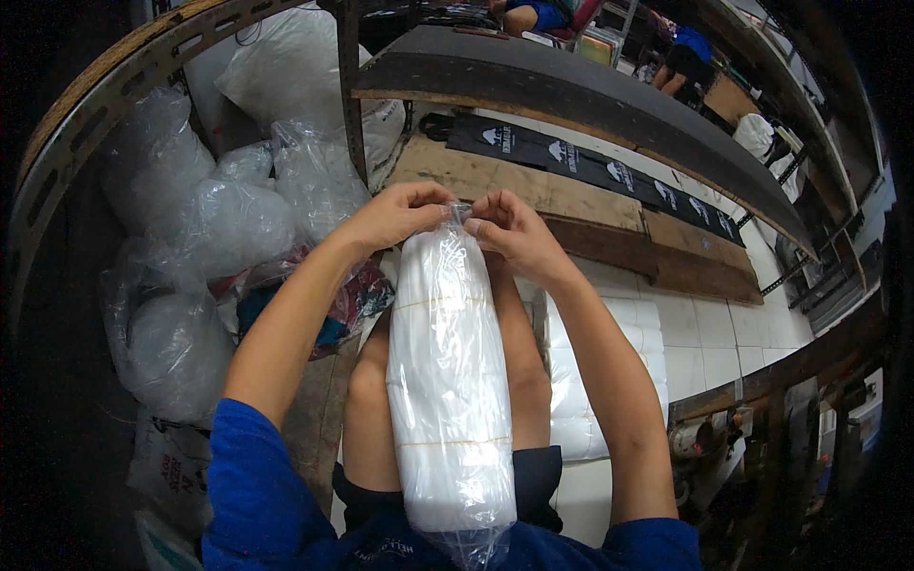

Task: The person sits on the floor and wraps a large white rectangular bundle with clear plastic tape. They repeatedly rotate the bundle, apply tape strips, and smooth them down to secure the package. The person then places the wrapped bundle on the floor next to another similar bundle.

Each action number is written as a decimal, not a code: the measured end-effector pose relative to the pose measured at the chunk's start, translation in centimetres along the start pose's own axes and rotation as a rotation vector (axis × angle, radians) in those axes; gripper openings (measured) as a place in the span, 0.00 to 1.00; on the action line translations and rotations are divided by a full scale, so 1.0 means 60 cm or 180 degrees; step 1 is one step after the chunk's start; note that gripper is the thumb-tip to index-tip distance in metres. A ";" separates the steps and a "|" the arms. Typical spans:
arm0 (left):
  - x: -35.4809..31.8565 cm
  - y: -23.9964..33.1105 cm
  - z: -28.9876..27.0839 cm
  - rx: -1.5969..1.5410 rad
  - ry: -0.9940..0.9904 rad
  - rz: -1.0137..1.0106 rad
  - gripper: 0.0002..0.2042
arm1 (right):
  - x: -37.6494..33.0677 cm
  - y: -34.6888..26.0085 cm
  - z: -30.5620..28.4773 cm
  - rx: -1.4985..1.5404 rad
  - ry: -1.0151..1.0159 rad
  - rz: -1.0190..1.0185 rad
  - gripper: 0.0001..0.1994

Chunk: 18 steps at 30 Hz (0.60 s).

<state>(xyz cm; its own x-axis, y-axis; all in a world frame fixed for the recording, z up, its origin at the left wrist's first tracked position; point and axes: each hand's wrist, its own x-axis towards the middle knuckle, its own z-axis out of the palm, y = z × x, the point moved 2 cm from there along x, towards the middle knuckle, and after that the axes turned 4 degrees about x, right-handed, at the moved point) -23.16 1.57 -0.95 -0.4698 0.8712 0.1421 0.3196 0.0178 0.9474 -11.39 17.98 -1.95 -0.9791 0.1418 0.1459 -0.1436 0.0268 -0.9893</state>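
Observation:
A long white bundle in a see-through plastic bag [447, 371] lies along my lap, pointing away from me. Two thin yellowish bands [452, 443] run around it. At its far end the bag's mouth is gathered into a narrow neck. My left hand [400, 214] pinches that neck from the left, thumb and fingers closed. From the other side my right hand [519, 236] grips the same plastic with bent fingers. The bag's near end sticks out loosely toward my shirt.
Stuffed see-through bags [233, 219] pile up at the left beside a metal rack post [349, 95]. More white bundles [624, 333] lie on the floor at right. Ahead, a low wooden board [685, 252] bears dark printed fabric [571, 157] under a long dark shelf [571, 86]. Two people are farther back.

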 end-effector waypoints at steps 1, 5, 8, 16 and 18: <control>0.001 0.011 0.004 0.0012 0.0023 0.0005 0.08 | 0.002 0.005 -0.005 -0.0181 0.0016 -0.0040 0.12; 0.014 -0.003 -0.012 -0.0010 -0.0172 -0.0099 0.09 | 0.007 0.015 0.005 -0.0735 0.0400 -0.0632 0.09; 0.019 -0.014 -0.017 -0.0104 -0.0211 -0.0077 0.09 | -0.009 -0.009 0.032 -0.1144 0.0647 -0.0982 0.08; 0.028 -0.027 -0.024 -0.0076 -0.0392 -0.0136 0.08 | 0.007 0.010 0.035 -0.0384 0.0539 -0.0676 0.06; 0.027 -0.030 -0.034 0.0085 -0.0517 -0.0235 0.08 | 0.008 0.011 0.036 -0.0123 0.0544 -0.0613 0.06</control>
<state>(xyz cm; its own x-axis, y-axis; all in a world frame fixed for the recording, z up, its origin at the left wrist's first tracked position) -26.18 1.92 -1.86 -0.3545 0.9348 0.0222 0.3120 0.0958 0.9453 -12.24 15.95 -2.56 -0.8952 0.2955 0.3336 -0.3161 0.1067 -0.9427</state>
